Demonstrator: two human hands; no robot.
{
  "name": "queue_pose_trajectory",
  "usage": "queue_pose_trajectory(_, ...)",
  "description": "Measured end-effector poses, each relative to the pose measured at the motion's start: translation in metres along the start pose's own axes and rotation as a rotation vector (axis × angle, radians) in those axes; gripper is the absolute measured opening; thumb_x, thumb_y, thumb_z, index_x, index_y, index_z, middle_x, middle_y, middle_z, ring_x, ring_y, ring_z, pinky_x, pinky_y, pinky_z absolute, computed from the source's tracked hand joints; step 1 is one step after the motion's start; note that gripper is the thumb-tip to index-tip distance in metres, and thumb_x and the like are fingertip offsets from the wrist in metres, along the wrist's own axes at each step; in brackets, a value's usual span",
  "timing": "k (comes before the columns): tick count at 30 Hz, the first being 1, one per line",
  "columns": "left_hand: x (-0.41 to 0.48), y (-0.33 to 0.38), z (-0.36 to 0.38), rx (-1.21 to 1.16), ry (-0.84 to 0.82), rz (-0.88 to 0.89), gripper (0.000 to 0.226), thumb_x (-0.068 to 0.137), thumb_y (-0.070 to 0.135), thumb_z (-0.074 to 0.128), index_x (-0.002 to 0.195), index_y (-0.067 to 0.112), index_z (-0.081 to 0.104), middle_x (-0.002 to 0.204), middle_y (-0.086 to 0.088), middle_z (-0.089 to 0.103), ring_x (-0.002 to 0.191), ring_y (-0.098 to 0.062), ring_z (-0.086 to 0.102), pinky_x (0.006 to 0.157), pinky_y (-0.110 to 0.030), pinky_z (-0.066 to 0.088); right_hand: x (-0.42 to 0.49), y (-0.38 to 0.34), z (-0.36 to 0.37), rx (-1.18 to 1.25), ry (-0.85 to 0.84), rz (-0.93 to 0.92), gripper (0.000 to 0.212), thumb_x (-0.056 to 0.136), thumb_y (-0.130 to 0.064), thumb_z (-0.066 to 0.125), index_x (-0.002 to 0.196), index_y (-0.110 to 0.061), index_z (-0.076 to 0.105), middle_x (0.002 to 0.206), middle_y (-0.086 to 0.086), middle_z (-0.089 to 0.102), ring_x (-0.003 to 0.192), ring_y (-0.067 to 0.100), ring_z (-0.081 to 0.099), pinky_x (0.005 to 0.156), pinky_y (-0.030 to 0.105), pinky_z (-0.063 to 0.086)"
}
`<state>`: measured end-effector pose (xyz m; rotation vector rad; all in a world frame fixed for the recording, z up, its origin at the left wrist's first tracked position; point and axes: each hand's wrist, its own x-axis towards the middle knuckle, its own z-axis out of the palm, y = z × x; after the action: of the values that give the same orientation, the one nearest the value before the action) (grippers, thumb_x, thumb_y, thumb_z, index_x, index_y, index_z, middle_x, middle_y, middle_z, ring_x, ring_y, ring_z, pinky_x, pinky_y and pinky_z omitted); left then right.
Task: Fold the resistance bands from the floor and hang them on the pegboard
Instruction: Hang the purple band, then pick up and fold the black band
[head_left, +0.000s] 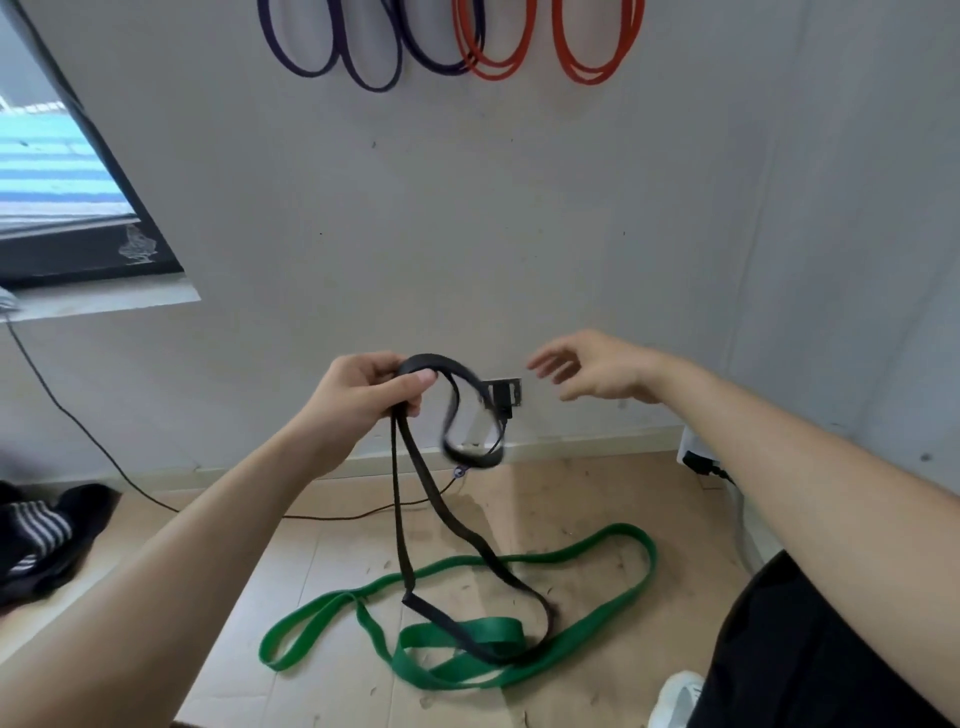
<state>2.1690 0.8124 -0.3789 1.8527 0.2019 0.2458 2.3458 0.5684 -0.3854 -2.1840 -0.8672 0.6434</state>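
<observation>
1. Plainly, the left hand (363, 389) pinched the black band (397, 493) near its top, thumb and fingers curled round the strap. A small blurred loop hung at 3 o'clock from that fist.
2. Further out at 3 o'clock, the right hand (592, 371) hovered with its fingers spread, holding nothing and clear of the loop.
3. Two black strands dropped toward 6 o'clock to the floor (571, 493), where their tail lay across the green band (626, 531), which was sprawled flat and untouched.
4. At 12 o'clock, purple bands (371, 87) and red bands (587, 78) were already hanging on the wall.
5. The step looked like gathering the black band into even folds. To do it well, the free hand should probably take the hanging strands below the fist and bring each length up to match the first loop.
6. Lifting the tail straight off the green band would likely save dragging or snagging it.
7. Keeping the strap flat, not twisted, should give a tidy bundle to hang.
</observation>
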Motion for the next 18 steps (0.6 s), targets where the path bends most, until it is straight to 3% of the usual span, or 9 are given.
queue_pose_trajectory(3,-0.001,0.011,0.005,-0.001,-0.046,0.044,0.025,0.088,0.022,0.077,0.096,-0.001,0.073,0.076,-0.006,0.061,0.074,-0.020,0.059,0.082,-0.040,0.054,-0.010,-0.049,0.032,0.190,-0.055,-0.277,0.057,0.087,-0.023,0.075,0.139,-0.024,0.053,0.136,-0.006,0.060,0.125,0.009,0.055,0.101,0.023,0.046)
queue_pose_trajectory(6,-0.006,0.019,0.003,-0.050,-0.048,0.077,0.028,0.083,0.026,0.074,0.097,0.001,0.073,0.080,-0.013,0.060,0.070,-0.019,0.058,0.071,-0.027,0.054,-0.014,-0.078,0.061,0.321,-0.020,-0.444,0.043,0.090,-0.023,0.072,0.131,-0.016,0.059,0.125,0.004,0.067,0.117,0.015,0.063,0.103,0.030,0.049)
queue_pose_trajectory(9,-0.011,0.019,-0.004,-0.036,-0.049,0.074,0.023,0.088,0.024,0.074,0.099,0.003,0.073,0.076,-0.005,0.060,0.067,-0.015,0.057,0.076,-0.032,0.054,-0.017,-0.085,0.068,0.310,0.070,-0.467,0.028,0.093,-0.024,0.068,0.118,-0.009,0.066,0.103,0.013,0.070,0.093,0.024,0.066,0.087,0.032,0.054)
queue_pose_trajectory(12,-0.016,0.014,-0.009,-0.011,-0.060,0.067,0.020,0.087,0.026,0.073,0.099,0.010,0.075,0.076,0.003,0.062,0.074,-0.015,0.059,0.084,-0.038,0.055,-0.019,-0.086,0.061,0.277,0.065,-0.451,0.023,0.095,-0.019,0.064,0.113,-0.005,0.068,0.091,0.012,0.068,0.073,0.005,0.062,0.069,0.020,0.051)
queue_pose_trajectory(18,-0.021,0.004,-0.003,0.048,-0.102,0.086,0.012,0.087,0.013,0.077,0.097,0.012,0.071,0.084,0.001,0.071,0.081,-0.018,0.070,0.081,-0.028,0.056,-0.023,-0.092,0.049,0.254,0.168,-0.490,0.013,0.095,-0.019,0.065,0.104,-0.013,0.072,0.080,-0.007,0.066,0.067,0.002,0.057,0.067,0.023,0.051)
